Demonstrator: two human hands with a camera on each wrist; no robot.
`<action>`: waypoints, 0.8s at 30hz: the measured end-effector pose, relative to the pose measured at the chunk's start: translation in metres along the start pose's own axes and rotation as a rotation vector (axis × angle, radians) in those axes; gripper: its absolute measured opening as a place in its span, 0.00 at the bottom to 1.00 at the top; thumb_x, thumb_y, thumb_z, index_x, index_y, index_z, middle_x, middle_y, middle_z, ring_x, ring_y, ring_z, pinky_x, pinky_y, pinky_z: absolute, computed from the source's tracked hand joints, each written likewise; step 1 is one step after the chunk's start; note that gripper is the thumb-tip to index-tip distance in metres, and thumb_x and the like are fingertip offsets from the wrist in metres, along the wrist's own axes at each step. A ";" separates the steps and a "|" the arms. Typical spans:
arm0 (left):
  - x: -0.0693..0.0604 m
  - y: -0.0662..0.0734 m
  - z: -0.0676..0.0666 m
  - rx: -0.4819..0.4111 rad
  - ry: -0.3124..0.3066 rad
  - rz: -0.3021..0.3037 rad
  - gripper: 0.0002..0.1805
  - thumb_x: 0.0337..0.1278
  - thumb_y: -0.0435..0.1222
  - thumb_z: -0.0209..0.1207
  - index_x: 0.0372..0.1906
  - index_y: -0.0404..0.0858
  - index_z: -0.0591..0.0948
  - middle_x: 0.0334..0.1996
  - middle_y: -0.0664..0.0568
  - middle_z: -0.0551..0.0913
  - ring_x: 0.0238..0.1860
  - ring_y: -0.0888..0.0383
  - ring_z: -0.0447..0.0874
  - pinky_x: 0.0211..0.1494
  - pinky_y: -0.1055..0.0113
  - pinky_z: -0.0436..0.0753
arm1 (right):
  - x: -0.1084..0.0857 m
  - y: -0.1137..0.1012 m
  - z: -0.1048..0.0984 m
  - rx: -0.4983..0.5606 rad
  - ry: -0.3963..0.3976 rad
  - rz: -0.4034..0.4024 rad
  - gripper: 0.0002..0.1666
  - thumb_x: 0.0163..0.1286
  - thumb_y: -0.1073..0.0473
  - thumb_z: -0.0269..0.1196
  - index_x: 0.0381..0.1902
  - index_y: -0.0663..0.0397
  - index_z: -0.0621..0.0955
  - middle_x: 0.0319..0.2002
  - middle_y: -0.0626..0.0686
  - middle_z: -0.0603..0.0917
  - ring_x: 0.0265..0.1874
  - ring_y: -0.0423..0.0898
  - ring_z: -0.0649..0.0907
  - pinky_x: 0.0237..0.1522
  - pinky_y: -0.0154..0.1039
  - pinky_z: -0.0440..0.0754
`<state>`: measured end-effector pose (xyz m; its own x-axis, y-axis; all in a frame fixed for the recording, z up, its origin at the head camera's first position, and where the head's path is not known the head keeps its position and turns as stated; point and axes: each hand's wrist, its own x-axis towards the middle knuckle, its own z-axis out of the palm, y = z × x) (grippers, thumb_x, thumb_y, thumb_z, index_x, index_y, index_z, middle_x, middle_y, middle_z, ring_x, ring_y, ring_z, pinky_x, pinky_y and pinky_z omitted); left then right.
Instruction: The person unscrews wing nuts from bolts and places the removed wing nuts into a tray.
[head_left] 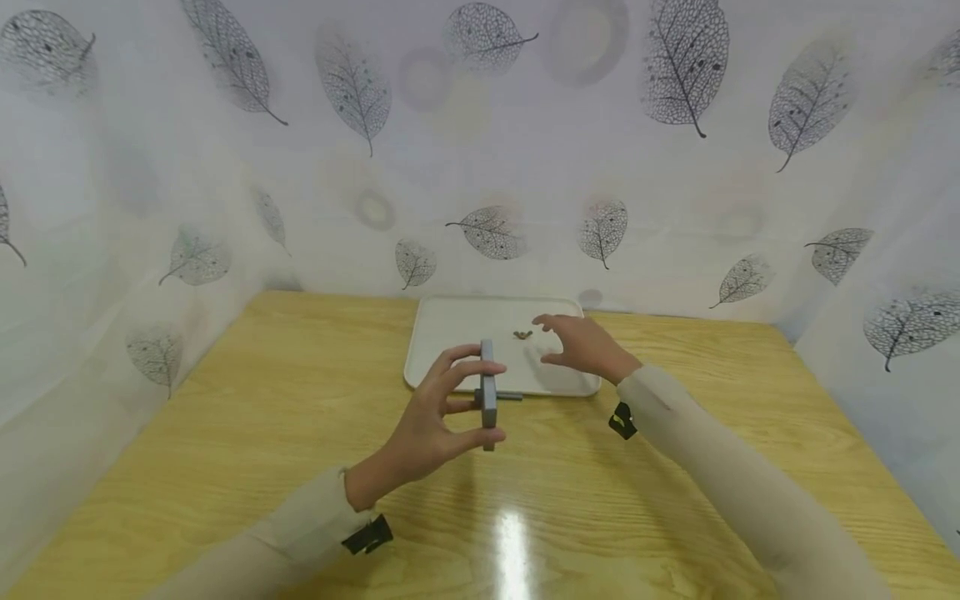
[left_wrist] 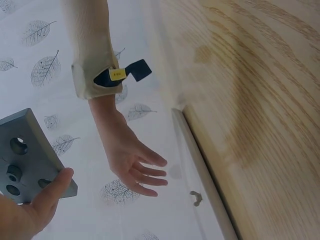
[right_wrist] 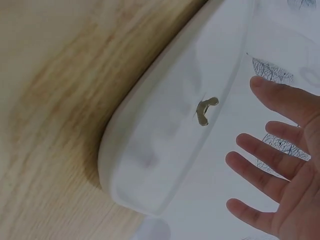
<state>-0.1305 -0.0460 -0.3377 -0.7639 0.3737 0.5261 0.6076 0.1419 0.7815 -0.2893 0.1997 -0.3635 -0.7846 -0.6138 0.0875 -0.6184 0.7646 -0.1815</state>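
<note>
My left hand (head_left: 420, 429) grips a grey rectangular plate (head_left: 488, 387) by its edges and holds it upright above the table, near the tray's front edge. A thin grey bolt (head_left: 510, 397) sticks out of the plate to the right. In the left wrist view the plate (left_wrist: 37, 150) shows several round holes. A brass-coloured wing nut (head_left: 522, 335) lies on the white tray (head_left: 453, 321). My right hand (head_left: 588, 346) hovers just right of the wing nut, apart from it. Its fingers are spread and hold nothing, as the right wrist view shows beside the wing nut (right_wrist: 205, 111).
The tray stands at the back of a wooden table (head_left: 315, 375). White sheeting (head_left: 300, 192) printed with leaves hangs behind the table and along both sides. A dark band (head_left: 367, 533) is around the left wrist, another (head_left: 622, 421) around the right.
</note>
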 end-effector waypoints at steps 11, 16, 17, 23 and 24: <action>-0.002 0.000 -0.003 0.017 0.010 -0.007 0.32 0.44 0.31 0.69 0.58 0.40 0.71 0.64 0.41 0.61 0.52 0.44 0.77 0.48 0.59 0.86 | -0.025 -0.014 -0.004 -0.027 0.052 -0.074 0.35 0.55 0.53 0.71 0.59 0.57 0.73 0.48 0.58 0.83 0.44 0.53 0.84 0.47 0.48 0.83; -0.003 0.001 -0.005 0.026 0.007 -0.008 0.31 0.43 0.30 0.70 0.56 0.39 0.71 0.62 0.41 0.62 0.55 0.43 0.76 0.49 0.58 0.85 | -0.037 -0.023 -0.008 -0.047 0.061 -0.117 0.34 0.54 0.53 0.71 0.57 0.58 0.74 0.46 0.58 0.84 0.41 0.53 0.84 0.45 0.50 0.83; -0.004 0.001 -0.005 0.022 0.007 -0.008 0.32 0.43 0.29 0.70 0.56 0.38 0.71 0.62 0.40 0.62 0.55 0.42 0.75 0.49 0.58 0.85 | -0.040 -0.025 -0.008 -0.053 0.066 -0.125 0.33 0.54 0.53 0.72 0.56 0.58 0.75 0.45 0.58 0.85 0.41 0.52 0.84 0.44 0.50 0.82; -0.004 0.001 -0.006 -0.004 0.001 -0.039 0.44 0.38 0.27 0.72 0.64 0.39 0.63 0.61 0.40 0.62 0.62 0.36 0.69 0.50 0.61 0.85 | -0.056 -0.029 -0.012 -0.055 0.053 -0.082 0.33 0.55 0.52 0.71 0.57 0.57 0.75 0.46 0.57 0.84 0.43 0.52 0.83 0.50 0.53 0.79; -0.005 0.001 -0.007 -0.007 -0.003 -0.051 0.46 0.38 0.27 0.72 0.66 0.39 0.61 0.61 0.40 0.62 0.63 0.36 0.68 0.50 0.61 0.85 | -0.059 -0.029 -0.013 -0.049 0.051 -0.073 0.33 0.56 0.52 0.70 0.58 0.57 0.74 0.47 0.57 0.84 0.44 0.52 0.83 0.51 0.54 0.78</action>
<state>-0.1280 -0.0538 -0.3371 -0.7932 0.3692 0.4843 0.5664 0.1548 0.8095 -0.2258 0.2161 -0.3506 -0.7381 -0.6581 0.1487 -0.6742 0.7280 -0.1246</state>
